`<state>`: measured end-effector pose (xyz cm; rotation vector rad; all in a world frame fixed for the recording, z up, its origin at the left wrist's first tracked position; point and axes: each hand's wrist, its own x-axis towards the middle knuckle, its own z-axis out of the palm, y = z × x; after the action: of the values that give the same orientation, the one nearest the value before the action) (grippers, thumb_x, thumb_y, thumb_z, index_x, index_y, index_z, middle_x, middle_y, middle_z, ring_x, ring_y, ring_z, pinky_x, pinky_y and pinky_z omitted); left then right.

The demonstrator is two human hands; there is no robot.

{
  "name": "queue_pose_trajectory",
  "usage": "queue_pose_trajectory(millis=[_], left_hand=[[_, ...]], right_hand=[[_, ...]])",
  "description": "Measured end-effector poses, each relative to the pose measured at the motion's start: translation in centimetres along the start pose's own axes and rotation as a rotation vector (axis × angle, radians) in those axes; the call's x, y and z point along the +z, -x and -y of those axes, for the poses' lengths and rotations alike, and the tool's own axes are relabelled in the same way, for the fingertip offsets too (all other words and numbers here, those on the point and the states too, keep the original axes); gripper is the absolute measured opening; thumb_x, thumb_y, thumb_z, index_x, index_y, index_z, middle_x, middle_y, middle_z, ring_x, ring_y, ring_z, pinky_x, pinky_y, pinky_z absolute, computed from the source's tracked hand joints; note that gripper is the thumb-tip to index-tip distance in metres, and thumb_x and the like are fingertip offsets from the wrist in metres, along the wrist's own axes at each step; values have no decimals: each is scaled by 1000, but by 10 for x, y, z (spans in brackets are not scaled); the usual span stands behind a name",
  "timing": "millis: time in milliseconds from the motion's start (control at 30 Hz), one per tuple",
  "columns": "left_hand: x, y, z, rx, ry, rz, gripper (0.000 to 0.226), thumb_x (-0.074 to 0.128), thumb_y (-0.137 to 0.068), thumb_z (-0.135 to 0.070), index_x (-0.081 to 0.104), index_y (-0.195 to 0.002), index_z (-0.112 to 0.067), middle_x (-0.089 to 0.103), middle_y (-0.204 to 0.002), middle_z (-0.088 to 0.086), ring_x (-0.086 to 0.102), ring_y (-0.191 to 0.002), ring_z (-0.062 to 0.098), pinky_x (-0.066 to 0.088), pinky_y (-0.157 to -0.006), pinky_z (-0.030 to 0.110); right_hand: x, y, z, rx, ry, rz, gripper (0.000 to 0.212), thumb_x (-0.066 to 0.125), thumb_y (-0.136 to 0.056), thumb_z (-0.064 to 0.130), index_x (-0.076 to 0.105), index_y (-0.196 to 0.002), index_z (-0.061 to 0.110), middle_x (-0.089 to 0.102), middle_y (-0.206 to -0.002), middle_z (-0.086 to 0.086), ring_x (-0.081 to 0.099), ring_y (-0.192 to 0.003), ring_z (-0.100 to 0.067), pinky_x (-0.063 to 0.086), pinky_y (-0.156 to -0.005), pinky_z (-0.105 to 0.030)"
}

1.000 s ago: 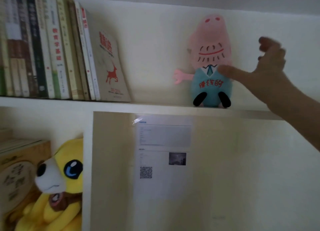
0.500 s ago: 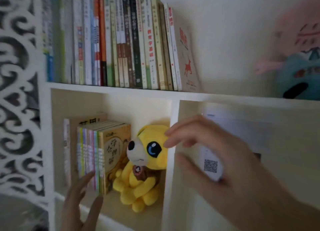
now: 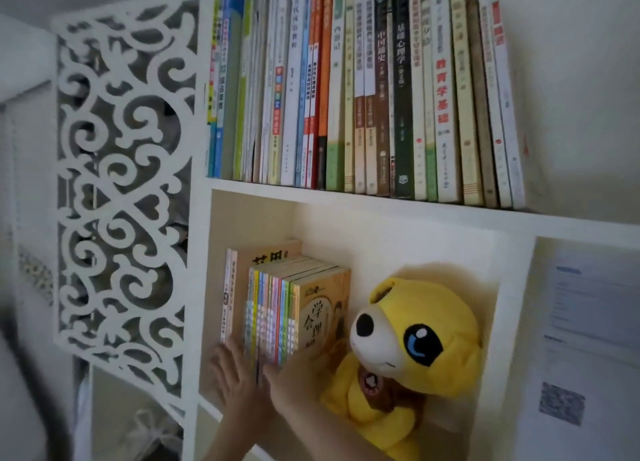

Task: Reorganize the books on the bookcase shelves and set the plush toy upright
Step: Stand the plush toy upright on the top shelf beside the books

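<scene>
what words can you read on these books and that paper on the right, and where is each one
"基础心理学": dark green spine, upper shelf.
"中国通史": brown spine beside it.
"教育学基础": red letters, white spine.
"西游记": pale spine.
"学", "会", "理": yellow book cover, lower compartment; only partly legible.
Other spines, and the paper sheet with its QR code: too blurred to read.

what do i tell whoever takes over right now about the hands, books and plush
Left hand: open, fingers flat against the foot of the lower books.
Right hand: at the same books, grip unclear.
Done: upper row of books stands upright, tightly packed.
Yellow plush sits beside the lower books, head tilted.
To do: square up the lower books, straighten the plush if needed.
</scene>
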<state>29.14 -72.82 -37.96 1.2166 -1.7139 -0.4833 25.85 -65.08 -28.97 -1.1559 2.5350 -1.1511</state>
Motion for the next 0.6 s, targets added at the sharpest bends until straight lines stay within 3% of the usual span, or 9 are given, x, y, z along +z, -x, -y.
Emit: queue_pose_trajectory(millis=[67,133,200,233,267,333,400,500,600], left_hand=[[3,9,12,91,-29,37,75,14,-98,-56,38,-134,6,33,-137,42,30,-123,61,32,-86,78],[4,8,14,126,24,30,87,14,-94,-64,29,-134,12,31,-135,44,25,-123,56,23,-88,71],[5,1,8,166,26,-48,95,15,-91,-69,21,-136,15,27,-137,45,19,-132,49,26,-91,70],[9,-1,12,189,46,-61,99,15,-91,-70,20,-136,18,23,-138,45,14,-135,46,27,-93,71],[7,-4,9,194,57,-23,104,15,-89,-72,18,-137,20,19,-140,45,11,-136,45,27,-96,69],[9,-2,6,184,142,-68,115,15,-81,-80,10,-141,18,8,-147,38,4,-138,42,18,-106,61],[6,1,3,176,145,-37,110,23,-80,-77,2,-143,11,-4,-151,29,-3,-139,39,10,-111,56],[5,-3,3,131,74,35,105,43,-77,-54,-4,-145,10,-4,-149,34,2,-137,48,13,-107,58],[6,0,-1,98,51,-5,108,44,-73,-58,-3,-144,9,-8,-150,32,-5,-139,42,8,-111,57]], right_hand=[[3,-7,3,-32,114,-218,126,74,-65,63,16,-140,-20,28,-142,-38,36,-133,-45,37,-106,-44],[9,-15,-3,-89,195,-249,132,82,-49,60,22,-137,-17,39,-133,-41,46,-123,-49,49,-96,-48],[15,-24,-12,-117,195,-182,139,85,-19,59,40,-124,-19,57,-110,-41,62,-96,-52,58,-69,-52],[15,-24,-13,-112,179,-188,139,84,-20,61,42,-125,-19,57,-111,-40,62,-98,-51,58,-70,-50],[15,-24,-14,-73,154,-114,138,83,-34,63,33,-135,-17,47,-127,-39,55,-114,-49,55,-86,-47],[15,-24,-12,-35,93,-77,125,68,-70,61,-4,-147,-5,8,-152,-29,18,-143,-39,29,-114,-38],[10,-24,-13,4,-38,16,117,62,-80,55,-18,-146,2,-9,-155,-21,4,-146,-33,19,-116,-32],[1,-17,-5,5,-110,56,114,67,-82,45,-17,-147,4,-9,-155,-21,3,-145,-34,17,-116,-35],[-7,-11,-4,-2,-119,120,116,71,-83,36,-21,-146,5,-13,-154,-21,-2,-145,-34,13,-119,-37]])
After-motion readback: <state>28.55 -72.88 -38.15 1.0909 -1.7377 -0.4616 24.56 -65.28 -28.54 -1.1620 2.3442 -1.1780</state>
